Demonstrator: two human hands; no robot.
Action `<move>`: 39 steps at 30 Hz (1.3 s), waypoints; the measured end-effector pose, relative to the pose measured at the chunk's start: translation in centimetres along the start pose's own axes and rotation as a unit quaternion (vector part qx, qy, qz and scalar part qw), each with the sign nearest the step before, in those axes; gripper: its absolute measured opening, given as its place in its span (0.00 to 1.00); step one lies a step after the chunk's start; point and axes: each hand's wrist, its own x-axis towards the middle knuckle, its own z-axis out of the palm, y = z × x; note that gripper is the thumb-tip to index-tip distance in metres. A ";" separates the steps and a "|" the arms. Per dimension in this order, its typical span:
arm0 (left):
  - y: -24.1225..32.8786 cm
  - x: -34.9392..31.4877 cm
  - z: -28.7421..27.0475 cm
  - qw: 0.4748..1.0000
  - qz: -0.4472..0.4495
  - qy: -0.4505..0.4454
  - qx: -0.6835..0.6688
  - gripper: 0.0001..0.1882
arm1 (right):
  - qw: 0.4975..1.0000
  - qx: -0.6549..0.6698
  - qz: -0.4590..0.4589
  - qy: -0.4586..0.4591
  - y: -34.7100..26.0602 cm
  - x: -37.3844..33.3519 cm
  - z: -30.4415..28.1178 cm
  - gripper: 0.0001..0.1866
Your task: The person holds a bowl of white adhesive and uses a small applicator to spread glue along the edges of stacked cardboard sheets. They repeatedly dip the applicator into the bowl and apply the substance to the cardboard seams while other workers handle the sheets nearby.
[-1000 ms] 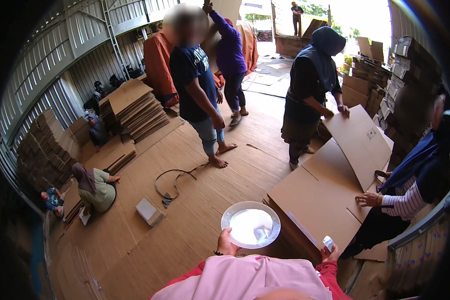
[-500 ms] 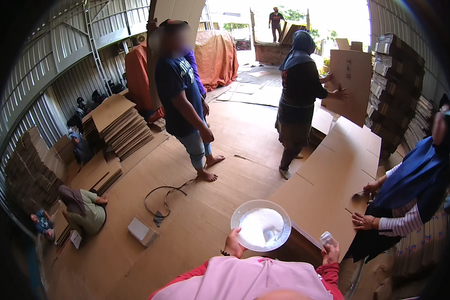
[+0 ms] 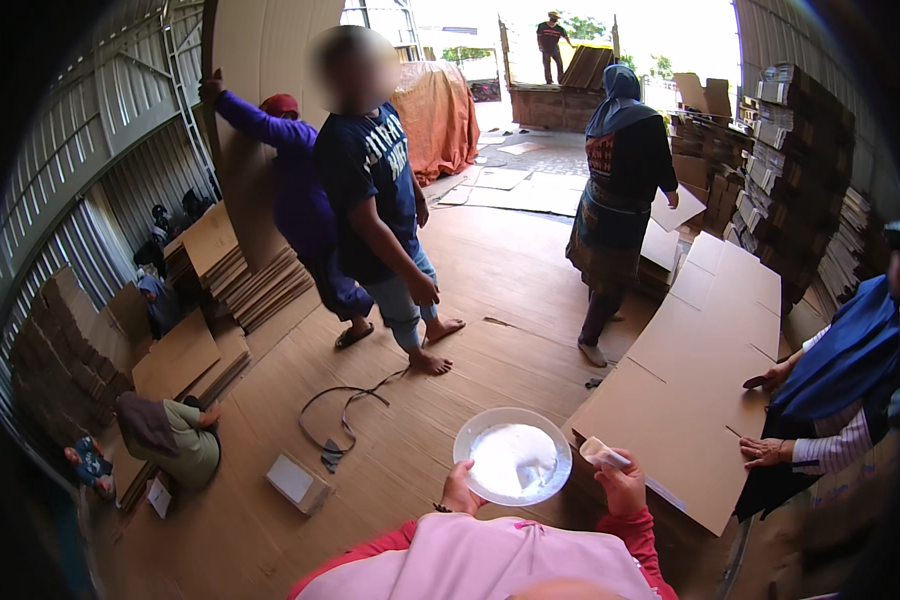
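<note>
My left hand [image 3: 460, 489] grips the near-left rim of a round translucent plastic bowl [image 3: 561, 450], thumb over the edge. A white, paste-like substance [image 3: 502, 458] fills much of it, with a hollow scooped at its right side. To the right of the bowl, my right hand [image 3: 625, 487] is closed round a small pale, beige-and-white sponge-like piece [image 3: 600, 453]; I cannot tell its exact kind. That hand is held beside the near left edge of a long cardboard sheet [image 3: 660, 410] with slots cut in it.
At right, a co-worker's hands [image 3: 767, 452] rest on the sheet's edge. Two people stand ahead; another in purple [image 3: 290, 190] carries a tall cardboard panel [image 3: 260, 130]. Cardboard stacks [image 3: 210, 250] line the left. A strap [image 3: 355, 405] and a small box [image 3: 298, 484] lie on the floor.
My right hand has moved up and left, bringing the pale piece nearer the bowl. The person in purple has moved left with the panel. The person at right-centre no longer touches the upright cardboard.
</note>
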 end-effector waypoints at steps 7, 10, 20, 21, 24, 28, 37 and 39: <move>-0.4 1.3 -0.8 0.999 -0.027 -0.043 -0.005 0.30 | 0.997 -0.015 0.042 0.057 -0.5 -1.7 -0.7 0.12; -0.7 1.0 -0.9 0.998 -0.062 -0.018 0.001 0.30 | 0.998 -0.013 0.044 0.041 -0.7 -1.0 0.3 0.12; -1.3 0.5 -0.7 0.997 -0.069 -0.029 -0.022 0.30 | 0.992 -0.085 0.050 -0.073 -1.7 0.4 3.6 0.10; -1.4 0.7 -0.9 0.997 -0.075 -0.028 -0.020 0.31 | 0.992 -0.087 0.047 -0.074 -1.8 0.3 3.6 0.10; -1.8 1.3 -1.1 0.996 -0.087 -0.034 0.010 0.31 | 0.994 -0.079 0.040 -0.066 -1.8 0.2 3.8 0.10; -1.9 1.4 -1.2 0.992 -0.107 -0.062 0.008 0.31 | 0.995 -0.075 0.043 -0.050 -1.5 -0.2 3.8 0.10; -0.8 0.6 -0.9 0.997 -0.042 -0.065 -0.031 0.30 | 0.994 -0.099 0.031 -0.032 -1.3 -1.7 3.0 0.11; -0.5 0.6 -0.9 0.997 -0.046 -0.060 -0.010 0.29 | 0.994 -0.100 0.014 -0.046 -1.5 -2.1 2.7 0.11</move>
